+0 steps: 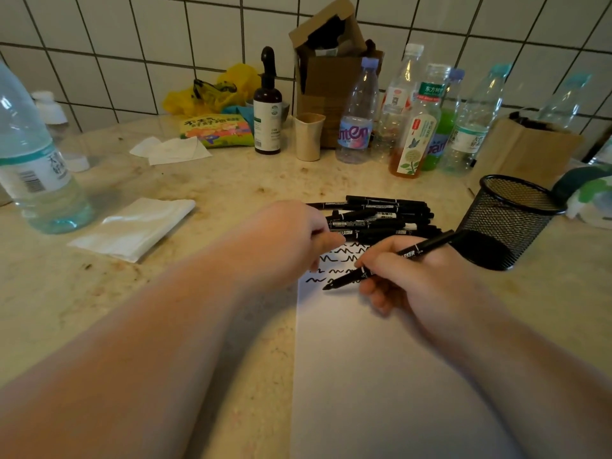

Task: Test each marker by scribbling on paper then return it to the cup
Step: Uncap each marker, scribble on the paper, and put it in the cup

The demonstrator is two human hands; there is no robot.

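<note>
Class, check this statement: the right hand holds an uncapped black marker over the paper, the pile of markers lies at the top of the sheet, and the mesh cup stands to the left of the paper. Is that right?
Not quite. The head view shows the mesh cup to the right of the paper, not the left. The rest stands: the right hand holds an uncapped black marker over the paper, and the pile of markers lies at the top of the sheet.

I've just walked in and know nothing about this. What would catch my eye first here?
Probably the right hand in the middle, holding a black marker with its tip on the white paper, just below rows of black squiggles. Behind them lies a pile of black markers, where the left hand reaches, and a black mesh cup stands at the right. A cluster of plastic bottles lines the tiled wall.
</note>
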